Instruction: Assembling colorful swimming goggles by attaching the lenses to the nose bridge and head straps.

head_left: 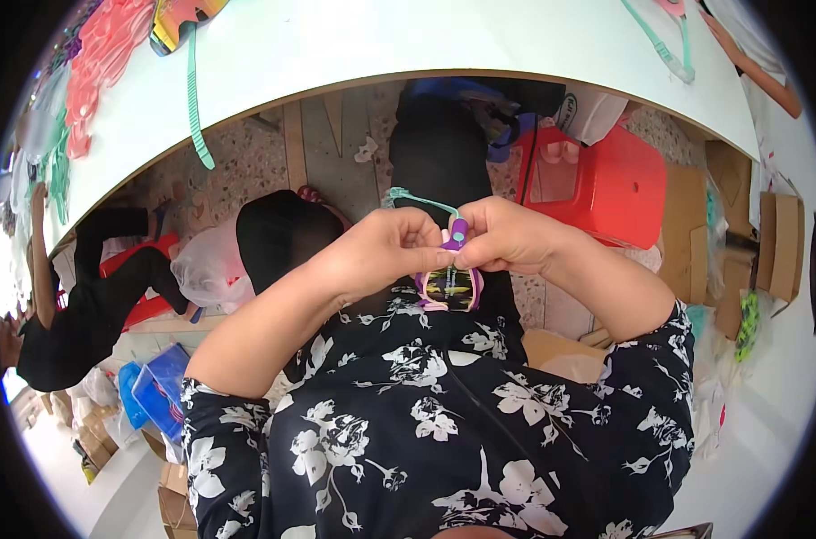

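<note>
My left hand (385,244): thumb and fingers pinched at the upper end of a goggle-like piece (449,289). My right hand (505,235): pinched there too, probably to steady it from both sides. Piece: above my lap; purple rim, dark yellow-streaked face, teal strap (431,204) trailing leftward.

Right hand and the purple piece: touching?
Touching. The head view shows the right hand with its thumb and fingers closed against the side of the purple piece.
</note>
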Demonstrator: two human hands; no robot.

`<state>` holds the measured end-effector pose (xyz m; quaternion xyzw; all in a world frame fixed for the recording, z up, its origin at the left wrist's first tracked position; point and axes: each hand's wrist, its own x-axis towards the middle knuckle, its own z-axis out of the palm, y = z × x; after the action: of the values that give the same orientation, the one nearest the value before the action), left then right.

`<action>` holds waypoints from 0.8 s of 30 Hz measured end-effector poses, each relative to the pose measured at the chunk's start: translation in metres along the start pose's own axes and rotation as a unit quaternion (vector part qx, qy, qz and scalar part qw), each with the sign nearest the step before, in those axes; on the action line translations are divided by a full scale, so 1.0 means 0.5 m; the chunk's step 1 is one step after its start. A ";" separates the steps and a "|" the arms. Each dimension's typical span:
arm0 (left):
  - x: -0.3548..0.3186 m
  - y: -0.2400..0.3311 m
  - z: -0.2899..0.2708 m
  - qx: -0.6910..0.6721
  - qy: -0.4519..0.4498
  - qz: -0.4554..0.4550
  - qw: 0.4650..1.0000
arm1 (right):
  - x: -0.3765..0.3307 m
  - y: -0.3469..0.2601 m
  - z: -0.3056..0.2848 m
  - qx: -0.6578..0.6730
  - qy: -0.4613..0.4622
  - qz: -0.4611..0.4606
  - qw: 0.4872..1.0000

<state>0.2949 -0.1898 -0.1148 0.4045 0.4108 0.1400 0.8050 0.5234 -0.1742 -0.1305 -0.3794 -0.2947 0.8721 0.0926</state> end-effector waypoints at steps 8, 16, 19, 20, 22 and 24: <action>0.011 -0.044 0.012 0.108 0.174 0.086 0.975 | -0.028 0.008 0.041 -0.162 0.213 -0.148 0.952; -0.037 -0.096 0.069 0.117 0.264 0.170 0.942 | -0.035 0.173 0.125 -0.270 0.385 -0.369 0.802; -0.051 -0.117 0.070 0.015 0.255 0.126 0.958 | -0.028 0.178 0.128 -0.256 0.379 -0.377 0.806; -0.052 -0.129 0.070 -0.013 0.259 0.130 0.957 | -0.024 0.181 0.130 -0.245 0.375 -0.373 0.813; -0.046 -0.146 0.079 -0.072 0.262 0.144 0.952 | -0.020 0.185 0.131 -0.230 0.371 -0.364 0.823; -0.046 -0.146 0.096 -0.088 0.286 0.158 0.941 | -0.022 0.176 0.140 -0.230 0.379 -0.367 0.818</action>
<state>0.3099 -0.2744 -0.1423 0.3348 0.5403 0.4106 0.6537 0.4862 -0.2808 -0.1378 -0.5539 -0.5461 0.4679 0.4195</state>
